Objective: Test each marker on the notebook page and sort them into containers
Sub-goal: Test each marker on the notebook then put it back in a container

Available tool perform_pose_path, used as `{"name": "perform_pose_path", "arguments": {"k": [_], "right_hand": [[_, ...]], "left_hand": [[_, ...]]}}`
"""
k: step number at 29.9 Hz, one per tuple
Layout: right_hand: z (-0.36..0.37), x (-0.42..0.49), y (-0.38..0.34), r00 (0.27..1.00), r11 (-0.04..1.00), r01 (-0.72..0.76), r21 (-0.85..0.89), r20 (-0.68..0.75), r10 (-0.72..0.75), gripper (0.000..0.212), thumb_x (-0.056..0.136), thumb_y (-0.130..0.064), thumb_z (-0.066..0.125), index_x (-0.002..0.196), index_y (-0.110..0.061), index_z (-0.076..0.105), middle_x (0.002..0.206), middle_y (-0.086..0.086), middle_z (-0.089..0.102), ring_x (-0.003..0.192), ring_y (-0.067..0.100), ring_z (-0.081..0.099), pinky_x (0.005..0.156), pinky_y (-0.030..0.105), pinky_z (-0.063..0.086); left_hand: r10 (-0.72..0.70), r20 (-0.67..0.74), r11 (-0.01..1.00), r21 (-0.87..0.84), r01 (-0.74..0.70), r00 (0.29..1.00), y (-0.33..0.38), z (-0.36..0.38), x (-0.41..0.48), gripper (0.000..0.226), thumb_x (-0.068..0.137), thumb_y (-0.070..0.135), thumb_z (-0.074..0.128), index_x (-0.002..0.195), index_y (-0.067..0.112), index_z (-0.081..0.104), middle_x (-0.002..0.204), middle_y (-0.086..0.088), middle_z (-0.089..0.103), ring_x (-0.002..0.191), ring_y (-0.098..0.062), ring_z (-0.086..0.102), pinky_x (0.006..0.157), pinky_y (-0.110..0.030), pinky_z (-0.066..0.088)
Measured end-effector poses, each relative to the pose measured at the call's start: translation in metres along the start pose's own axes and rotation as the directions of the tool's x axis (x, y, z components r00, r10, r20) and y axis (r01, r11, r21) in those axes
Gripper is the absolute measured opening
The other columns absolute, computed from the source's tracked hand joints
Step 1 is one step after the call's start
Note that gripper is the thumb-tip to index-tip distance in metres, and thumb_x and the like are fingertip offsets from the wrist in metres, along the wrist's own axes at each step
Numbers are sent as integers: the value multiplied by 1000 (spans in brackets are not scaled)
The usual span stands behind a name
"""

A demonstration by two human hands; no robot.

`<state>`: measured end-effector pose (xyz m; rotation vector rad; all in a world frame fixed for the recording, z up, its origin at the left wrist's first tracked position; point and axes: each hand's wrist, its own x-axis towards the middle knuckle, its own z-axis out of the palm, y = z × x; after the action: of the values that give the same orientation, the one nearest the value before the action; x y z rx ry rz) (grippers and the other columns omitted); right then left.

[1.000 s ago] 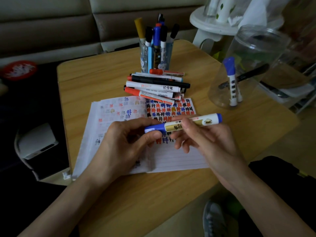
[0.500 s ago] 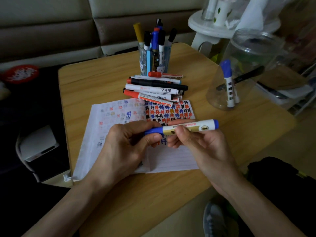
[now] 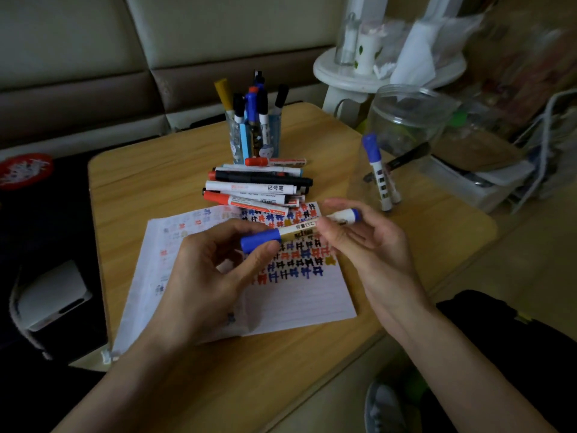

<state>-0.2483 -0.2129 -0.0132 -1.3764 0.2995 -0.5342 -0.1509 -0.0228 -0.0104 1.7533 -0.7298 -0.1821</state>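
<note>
Blue marker [image 3: 299, 231] lies level just above the notebook page [image 3: 296, 295], toward 12 o'clock of its middle. My left hand [image 3: 206, 276] has its fingers pinched on the blue cap [image 3: 260, 240], and my right hand [image 3: 365, 245] has its fingers pinched on the barrel. I judge this the uncapping step: next, pull the cap toward 9 o'clock, then put the tip on bare lines toward 6 o'clock.

Both hands, L [image 3: 199, 276] & R [image 3: 371, 245], grip blue marker [image 3: 299, 229] over notebook [image 3: 296, 295].

Head camera; down, close over notebook [image 3: 296, 301].
</note>
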Motion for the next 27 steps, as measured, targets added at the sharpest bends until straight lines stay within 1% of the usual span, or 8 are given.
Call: {"name": "perform_pose_path", "arguments": {"k": [3, 5, 8, 12, 16, 19, 22, 27], "right_hand": [[-13, 6, -4, 992, 987, 114, -118, -44, -120, 27, 86, -16, 79, 112, -15, 72, 107, 1, 78, 101, 16, 75, 83, 26, 60], [-24, 10, -6, 980, 967, 170, -192, -73, -187, 25, 89, -14, 78, 113, -14, 73, 110, 0, 76, 104, 15, 73, 87, 25, 59], [-38, 14, -10, 969, 948, 170, -268, -129, -211, 24, 90, -19, 78, 114, -17, 73, 110, -4, 75, 105, 11, 72, 88, 25, 58], [-50, 16, -15, 959, 948, 141, -286, -199, -202, 17, 90, -20, 77, 107, -22, 74, 103, -11, 75, 95, 9, 71, 80, 22, 57], [-60, 20, -22, 952, 952, 119, -281, -238, -190, 14, 91, -21, 76, 105, -26, 74, 99, -16, 74, 89, 5, 70, 76, 20, 56], [-64, 25, -24, 951, 965, 75, -253, -272, -145, 14, 90, -25, 77, 104, -28, 74, 96, -18, 73, 89, 5, 70, 76, 22, 58], [-67, 29, -25, 949, 977, 34, -212, -300, -98, 18, 87, -30, 79, 105, -29, 75, 96, -16, 73, 89, 4, 70, 73, 21, 57], [-73, 31, -24, 958, 977, 19, -214, -276, -79, 19, 91, -31, 77, 109, -28, 74, 104, -10, 72, 90, 2, 69, 70, 18, 54]], "left_hand": [[-6, -47, 998, -61, 3, 999, 12, 4, 10, 25, 82, 43, 71, 102, 29, 74, 98, 10, 78, 93, -12, 74, 82, -38, 62], [-12, -86, 995, -97, 4, 996, 25, 9, 19, 25, 81, 44, 68, 101, 29, 72, 94, 12, 78, 90, -7, 74, 78, -32, 62], [16, -145, 988, -148, -37, 989, 47, 21, 38, 25, 86, 41, 63, 104, 26, 70, 94, 13, 76, 87, -5, 73, 70, -19, 57], [158, -235, 961, -185, -204, 959, 87, 41, 74, 19, 97, 28, 61, 111, 17, 68, 101, 3, 75, 90, -8, 73, 73, -21, 58], [319, -304, 931, -74, -356, 898, 125, 63, 121, 20, 101, 26, 63, 114, 12, 67, 101, 3, 75, 90, -7, 74, 74, -23, 59], [386, -252, 922, 75, -380, 888, 135, 83, 155, 22, 99, 31, 65, 116, 18, 69, 102, 9, 74, 95, -3, 71, 86, -29, 59], [412, -154, 902, 211, -377, 898, 129, 102, 175, 28, 96, 31, 68, 121, 18, 67, 100, 12, 72, 92, 1, 68, 84, -29, 58], [334, 18, 881, 351, -318, 943, 110, 116, 177, 47, 96, 31, 68, 139, 28, 49, 114, 9, 68, 108, -7, 64, 92, -40, 57]]}}
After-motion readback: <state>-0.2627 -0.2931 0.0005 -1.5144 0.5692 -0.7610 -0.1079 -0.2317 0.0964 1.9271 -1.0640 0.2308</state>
